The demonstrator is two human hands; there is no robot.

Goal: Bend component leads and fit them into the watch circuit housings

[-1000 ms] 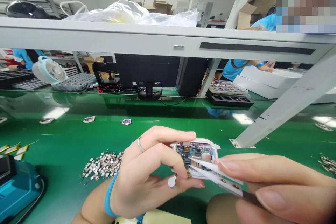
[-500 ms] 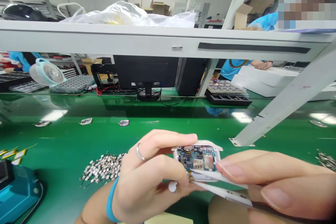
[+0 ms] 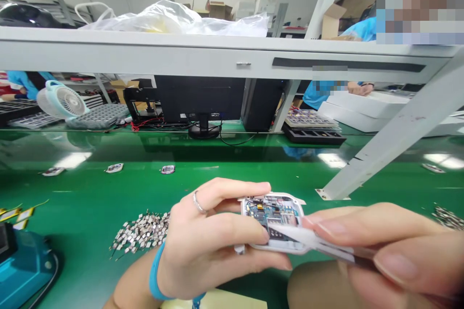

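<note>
In my left hand (image 3: 217, 231) is a small white watch-like case (image 3: 295, 246), gripped by its edges between the fingers and thumb. Its open face shows a blue circuit board (image 3: 270, 212) with a metal card slot and small parts. My right hand (image 3: 391, 246) pinches a pair of tweezers (image 3: 308, 235) with white tips. The tips lie over the lower part of the board, near my left index finger; whether they grip anything cannot be made out. A small round white piece (image 3: 239, 249) shows under the left fingers, partly hidden.
A heap of small metal parts (image 3: 141, 232) lies left of my hands. Several similar cases (image 3: 167, 169) lie farther back on the green bench. A teal device (image 3: 25, 265) is at lower left. A slanted white post (image 3: 384, 140) rises at right. People in blue work beyond the shelf.
The tweezer tips have come together and moved up over the board from the case's lower edge. The case has tilted slightly, and my left fingers have shifted on it.
</note>
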